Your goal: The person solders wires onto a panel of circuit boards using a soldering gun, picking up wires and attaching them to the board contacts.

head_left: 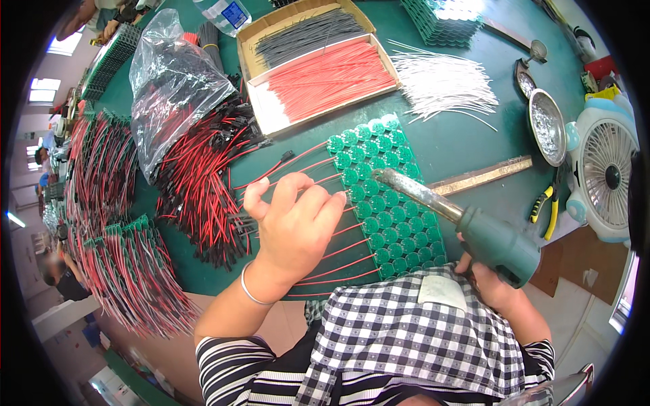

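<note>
A green panel of round circuit boards (389,203) lies on the table before me, with several red wires (345,255) running out from its left edge. My left hand (298,220) is closed over these wires, its fingertips pinched at the panel's left edge on what looks like a red wire. On the right, my right hand (491,281) grips a dark green soldering iron (497,243), partly hidden behind its body. The iron's metal tip reaches over the upper middle of the boards. Left of my left hand lies a heap of red and black wires with black connectors (203,183).
A cardboard box (261,95) holds red and dark wires, beside loose white wires (443,81). To the right are a metal dish (546,127), yellow-handled pliers (545,206), a wooden strip (484,174) and a fan (606,172). Wired boards (135,271) stack at left.
</note>
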A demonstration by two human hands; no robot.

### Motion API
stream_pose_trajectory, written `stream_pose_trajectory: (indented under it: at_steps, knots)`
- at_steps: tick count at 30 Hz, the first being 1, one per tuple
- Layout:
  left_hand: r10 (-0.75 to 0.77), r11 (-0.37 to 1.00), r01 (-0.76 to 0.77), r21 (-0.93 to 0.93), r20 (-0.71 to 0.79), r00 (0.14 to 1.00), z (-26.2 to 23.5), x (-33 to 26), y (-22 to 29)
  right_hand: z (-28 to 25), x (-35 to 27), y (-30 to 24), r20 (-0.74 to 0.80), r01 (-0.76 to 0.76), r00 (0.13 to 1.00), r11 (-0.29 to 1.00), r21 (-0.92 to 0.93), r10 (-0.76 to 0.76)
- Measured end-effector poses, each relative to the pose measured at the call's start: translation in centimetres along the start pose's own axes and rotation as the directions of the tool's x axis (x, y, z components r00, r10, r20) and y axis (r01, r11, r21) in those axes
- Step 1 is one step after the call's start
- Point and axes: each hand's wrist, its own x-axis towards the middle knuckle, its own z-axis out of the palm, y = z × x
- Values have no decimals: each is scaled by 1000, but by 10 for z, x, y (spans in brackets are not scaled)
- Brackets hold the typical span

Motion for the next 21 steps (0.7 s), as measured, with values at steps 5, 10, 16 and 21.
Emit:
stream_pose_trajectory:
  at_steps: [5,10,16,21]
  knots:
    - [6,1000,-6,-2,-8,1000,-11,-4,9,-5,-9,1,16,-69,998,986,151,67]
    - [14,1000,-13,-22,20,1000,-8,-12,15,-5,-11,0,138,22,990,995,-97,-8]
    - [7,999,-7,-35,8,1000,-6,-12,14,-3,-6,-3,164,43,986,991,-128,-21]
    - [10,999,-10,-31,11,1000,-4,-13,14,0,-6,-6,158,-24,987,993,-118,43]
